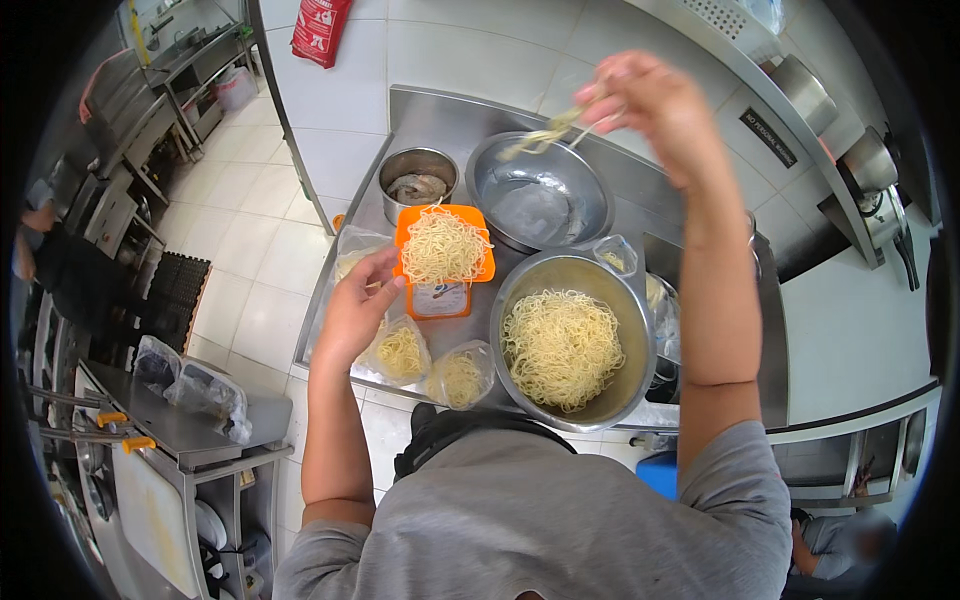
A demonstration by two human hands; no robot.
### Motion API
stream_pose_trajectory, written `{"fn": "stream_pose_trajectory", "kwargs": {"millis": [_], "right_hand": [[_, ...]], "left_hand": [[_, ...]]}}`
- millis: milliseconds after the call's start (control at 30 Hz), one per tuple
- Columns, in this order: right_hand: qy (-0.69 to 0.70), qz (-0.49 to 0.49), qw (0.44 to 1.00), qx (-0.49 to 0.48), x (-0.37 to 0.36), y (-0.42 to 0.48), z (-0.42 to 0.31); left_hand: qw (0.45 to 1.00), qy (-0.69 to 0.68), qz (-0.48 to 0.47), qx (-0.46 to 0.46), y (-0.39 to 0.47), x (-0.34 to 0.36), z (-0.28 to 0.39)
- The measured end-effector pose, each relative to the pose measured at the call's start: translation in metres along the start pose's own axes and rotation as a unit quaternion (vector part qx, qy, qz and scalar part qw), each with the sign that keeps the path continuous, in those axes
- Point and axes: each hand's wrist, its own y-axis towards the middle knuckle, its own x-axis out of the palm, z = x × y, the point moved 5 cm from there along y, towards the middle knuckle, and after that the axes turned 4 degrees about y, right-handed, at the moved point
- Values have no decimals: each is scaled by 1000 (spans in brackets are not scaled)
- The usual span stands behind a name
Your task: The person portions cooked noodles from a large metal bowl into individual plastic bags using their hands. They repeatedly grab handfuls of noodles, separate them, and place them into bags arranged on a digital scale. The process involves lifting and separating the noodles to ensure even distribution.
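My left hand (pixel 366 298) is at the left edge of an orange kitchen scale (pixel 416 309), its fingers beside the square tray heaped with noodles (pixel 444 246); whether it grips the tray I cannot tell. Raised at the upper right, my right hand (pixel 637 101) holds a few noodle strands (pixel 546 139) that dangle over a wide steel bowl (pixel 491 176), and it is blurred. A large steel bowl (pixel 646 337) nearer my body holds a big mound of noodles (pixel 562 349). Plastic bags of noodles (pixel 400 352) (pixel 457 377) lie along the counter's near left edge.
A steel pot (pixel 384 196) with greyish contents stands behind the scale. A small bag of noodles (pixel 616 256) rests at the large bowl's rim. Right of it is a sink recess with plastic bags (pixel 664 311). A shelf with pans (pixel 870 161) overhangs the right. Other people are at far left and lower right.
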Motion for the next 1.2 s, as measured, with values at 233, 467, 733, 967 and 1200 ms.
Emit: {"fn": "stream_pose_trajectory", "kwargs": {"millis": [233, 467, 733, 967, 1200], "right_hand": [[98, -84, 986, 104, 92, -6, 82], [121, -54, 989, 65, 65, -40, 58], [-231, 196, 950, 79, -30, -160, 146], [93, 87, 940, 315, -10, -260, 248], [189, 105, 918, 333, -11, -301, 270]], "left_hand": [[996, 44, 61, 57, 13, 23, 7], [965, -233, -100, 66, 18, 108, 40], [966, -190, -165, -53, 14, 186, 34], [967, 74, -244, -19, -8, 265, -8], [954, 22, -279, -105, -31, 293, -31]]}}
